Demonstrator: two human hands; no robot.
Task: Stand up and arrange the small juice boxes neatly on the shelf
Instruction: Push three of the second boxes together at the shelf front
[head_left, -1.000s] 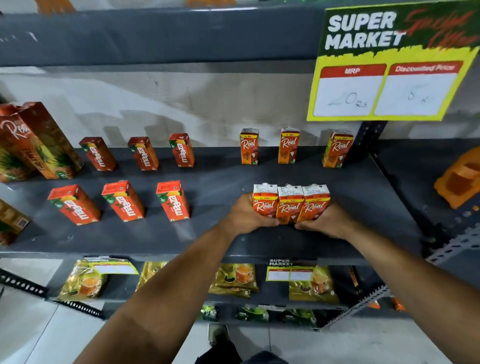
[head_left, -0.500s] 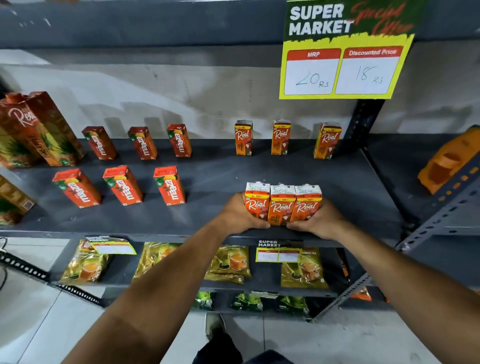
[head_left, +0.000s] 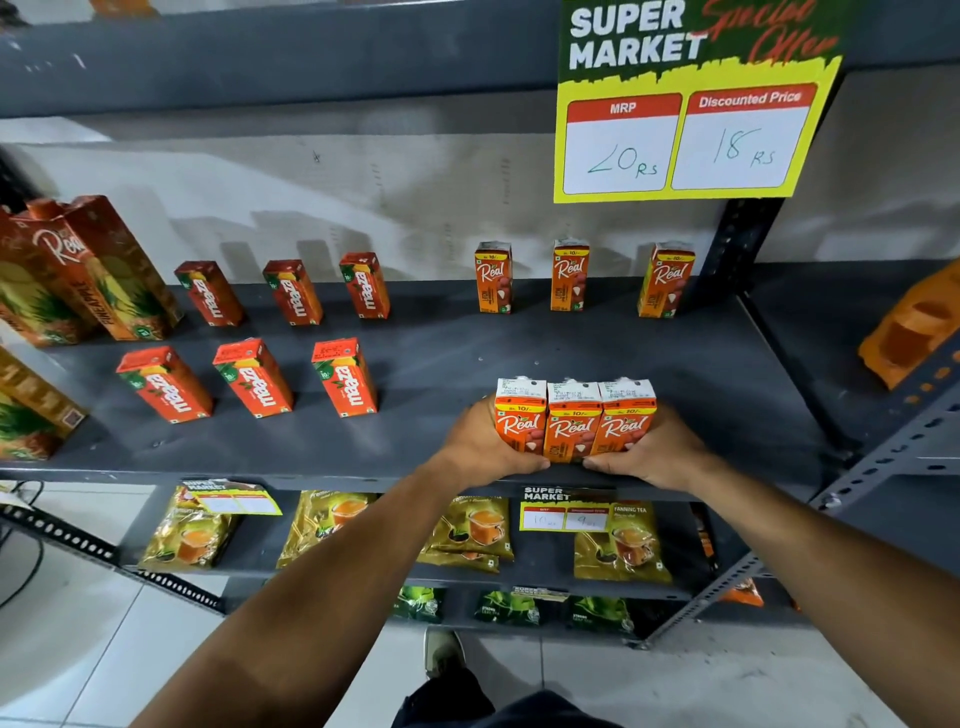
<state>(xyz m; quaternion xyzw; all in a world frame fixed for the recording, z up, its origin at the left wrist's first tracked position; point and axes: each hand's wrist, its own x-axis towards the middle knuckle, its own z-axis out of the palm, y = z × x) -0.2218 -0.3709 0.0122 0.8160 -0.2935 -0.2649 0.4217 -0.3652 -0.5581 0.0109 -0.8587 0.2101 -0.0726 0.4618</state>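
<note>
Three small orange Real juice boxes (head_left: 574, 423) stand upright, pressed side by side, near the front edge of the grey shelf (head_left: 441, 358). My left hand (head_left: 480, 444) clasps the left box of the trio, and my right hand (head_left: 652, 449) clasps the right one. Three more Real boxes (head_left: 570, 275) stand spaced apart along the back wall. Six red Maaza boxes (head_left: 343, 376) stand in two rows of three on the shelf's left half.
Tall Real pineapple cartons (head_left: 98, 270) stand at the far left. A yellow price sign (head_left: 691, 104) hangs above. An orange object (head_left: 914, 332) lies on the neighbouring shelf to the right. Tea packets (head_left: 467, 530) fill the lower shelf. A slotted upright post (head_left: 743, 239) stands at the shelf's back right.
The view has shifted slightly, so the shelf sits lower and more to the left in frame. Both hands stay clasped on the trio of boxes near the front edge.
</note>
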